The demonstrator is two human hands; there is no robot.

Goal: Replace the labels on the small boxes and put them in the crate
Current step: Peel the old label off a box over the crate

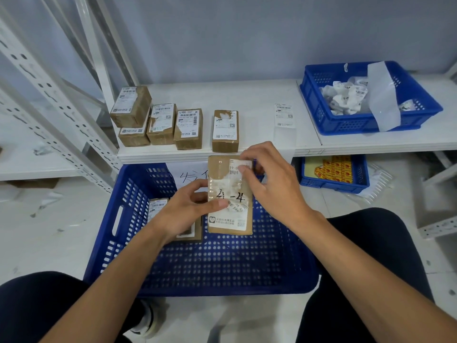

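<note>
Box [230,195] is held above the crate [222,268], between your hands, with its long axis running straight away from you. Your left hand [190,209] grips the left edge, thumb across the face. Your right hand [272,184] pinches the old label [237,167] at the far right corner. The peel likely runs down that axis, toward you. A loose label [284,115] lies on the shelf [259,95], ahead and right.

Three crates: the large crate [197,290], a second crate [358,123] beyond it to the right, a third crate [333,186] just right of it. Five small boxes [188,128] beyond the large crate, one held box [230,194] above it, at least one inner box [158,206] inside. One loose label [284,115] beyond it. Two hands: left hand [188,209], right hand [274,184]
</note>
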